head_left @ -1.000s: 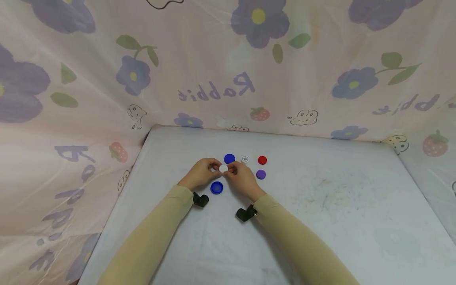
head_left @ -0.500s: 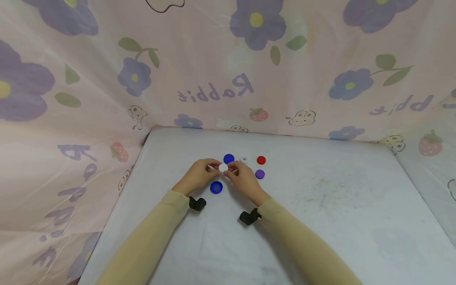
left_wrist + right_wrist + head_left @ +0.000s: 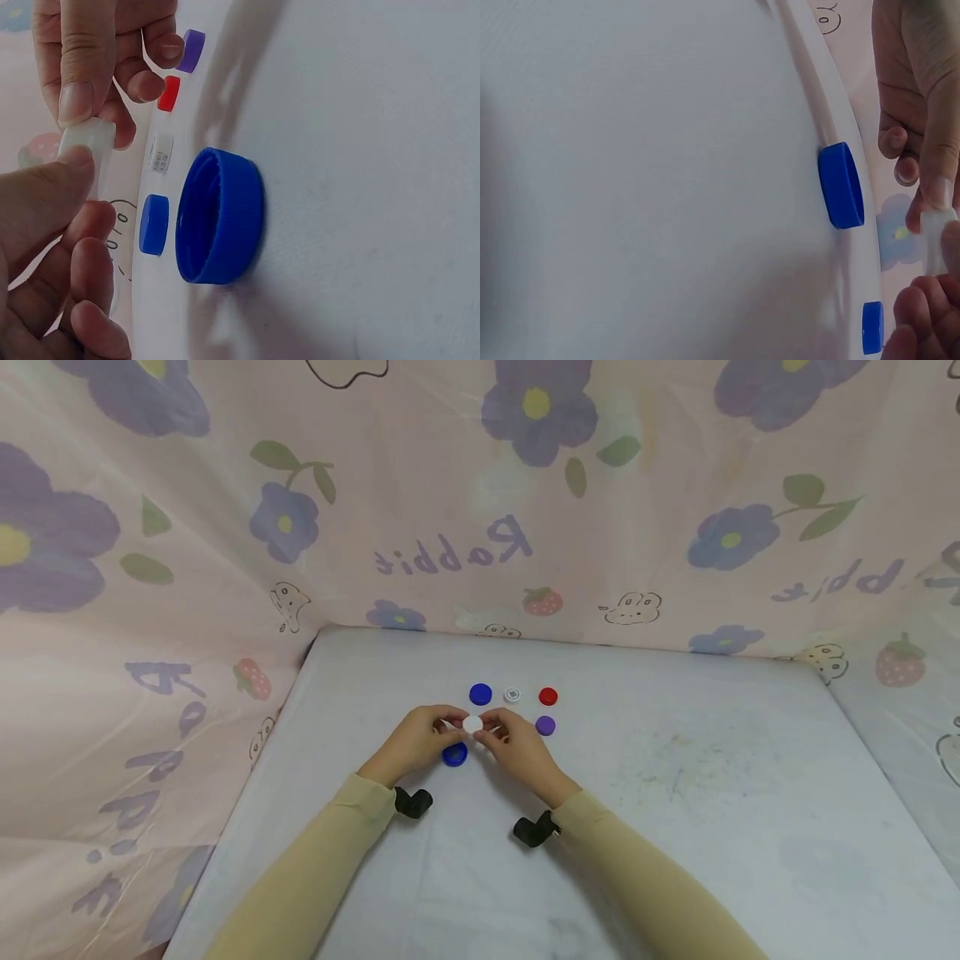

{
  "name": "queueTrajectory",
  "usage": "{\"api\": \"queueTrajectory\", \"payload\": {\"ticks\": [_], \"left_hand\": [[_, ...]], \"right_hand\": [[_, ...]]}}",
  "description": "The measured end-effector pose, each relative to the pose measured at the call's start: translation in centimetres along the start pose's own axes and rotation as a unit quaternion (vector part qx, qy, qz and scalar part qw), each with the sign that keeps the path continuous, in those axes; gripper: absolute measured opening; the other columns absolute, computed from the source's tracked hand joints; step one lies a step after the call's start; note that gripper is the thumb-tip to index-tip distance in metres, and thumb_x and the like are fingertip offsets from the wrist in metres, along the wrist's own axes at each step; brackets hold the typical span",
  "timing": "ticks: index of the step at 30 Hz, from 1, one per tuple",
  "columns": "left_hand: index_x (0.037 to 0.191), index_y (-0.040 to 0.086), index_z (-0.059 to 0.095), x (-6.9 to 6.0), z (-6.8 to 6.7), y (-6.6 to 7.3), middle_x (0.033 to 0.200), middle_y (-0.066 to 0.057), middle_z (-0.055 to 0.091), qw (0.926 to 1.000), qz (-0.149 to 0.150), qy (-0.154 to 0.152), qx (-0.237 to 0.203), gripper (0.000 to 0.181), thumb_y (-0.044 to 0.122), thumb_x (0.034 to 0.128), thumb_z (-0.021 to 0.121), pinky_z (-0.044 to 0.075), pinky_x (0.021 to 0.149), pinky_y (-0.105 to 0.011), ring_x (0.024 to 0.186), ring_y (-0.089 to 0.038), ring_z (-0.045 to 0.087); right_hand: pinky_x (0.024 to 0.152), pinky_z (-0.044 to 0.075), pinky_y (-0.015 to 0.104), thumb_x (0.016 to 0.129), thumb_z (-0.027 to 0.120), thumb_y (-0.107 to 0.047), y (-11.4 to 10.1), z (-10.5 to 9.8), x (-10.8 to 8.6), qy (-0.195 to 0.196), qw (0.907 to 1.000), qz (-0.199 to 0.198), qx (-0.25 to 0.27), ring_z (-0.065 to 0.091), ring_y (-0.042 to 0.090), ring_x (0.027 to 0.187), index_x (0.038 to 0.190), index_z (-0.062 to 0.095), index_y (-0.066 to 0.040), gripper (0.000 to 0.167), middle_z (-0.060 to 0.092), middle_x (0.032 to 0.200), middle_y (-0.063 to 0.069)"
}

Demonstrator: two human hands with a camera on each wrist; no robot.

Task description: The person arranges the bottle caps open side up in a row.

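Upturned blue cap (image 3: pixel 234 219) on white table (image 3: pixel 675 860), partly hidden in head view by my left hand (image 3: pixel 414 742). Past it, second blue cap (image 3: pixel 481 694); past and rightward, patterned white cap (image 3: pixel 512 695), red cap (image 3: pixel 548 697), purple cap (image 3: pixel 545 726). Just past upturned blue cap, lifted off table: plain white cap (image 3: pixel 472 725), small, round, milky-sided. Left hand pinches one side, my right hand (image 3: pixel 525 753) other.
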State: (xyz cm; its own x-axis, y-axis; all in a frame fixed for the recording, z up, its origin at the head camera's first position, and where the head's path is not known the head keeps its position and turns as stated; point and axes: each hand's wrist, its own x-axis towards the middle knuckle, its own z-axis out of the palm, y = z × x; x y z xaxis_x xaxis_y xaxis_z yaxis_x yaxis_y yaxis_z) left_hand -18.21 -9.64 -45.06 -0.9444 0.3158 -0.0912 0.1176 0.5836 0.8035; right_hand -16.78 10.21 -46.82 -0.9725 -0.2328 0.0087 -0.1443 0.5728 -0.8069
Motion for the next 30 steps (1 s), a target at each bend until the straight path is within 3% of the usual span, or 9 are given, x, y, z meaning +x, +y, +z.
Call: {"api": "queueTrajectory", "payload": {"ticks": [20, 30], "left_hand": [[0.115, 0.017, 0.07, 0.05, 0.13, 0.11, 0.087, 0.004, 0.064, 0.9999, -0.004, 0.0, -0.014, 0.03, 0.025, 0.0874, 0.074, 0.047, 0.069, -0.031, 0.08, -0.016, 0.058], [0.118, 0.013, 0.07, 0.06, 0.29, 0.01, 0.087, 0.003, 0.063, 0.9999, -0.002, 0.007, -0.008, 0.033, 0.027, 0.0884, 0.073, 0.045, 0.069, -0.031, 0.08, -0.015, 0.056]], "right_hand": [[0.064, 0.051, 0.028, 0.092, 0.069, -0.027, -0.05, -0.08, -0.08, 0.005, 1.0, -0.008, 0.003, 0.06, 0.013, 0.081, 0.115, 0.063, -0.014, 0.027, 0.064, 0.095, -0.004], [0.068, 0.051, 0.029, 0.094, 0.065, -0.029, 0.05, -0.08, -0.12, 0.005, 0.9999, -0.004, 0.011, 0.06, 0.013, 0.085, 0.121, 0.061, -0.013, 0.031, 0.063, 0.097, -0.004]]}}
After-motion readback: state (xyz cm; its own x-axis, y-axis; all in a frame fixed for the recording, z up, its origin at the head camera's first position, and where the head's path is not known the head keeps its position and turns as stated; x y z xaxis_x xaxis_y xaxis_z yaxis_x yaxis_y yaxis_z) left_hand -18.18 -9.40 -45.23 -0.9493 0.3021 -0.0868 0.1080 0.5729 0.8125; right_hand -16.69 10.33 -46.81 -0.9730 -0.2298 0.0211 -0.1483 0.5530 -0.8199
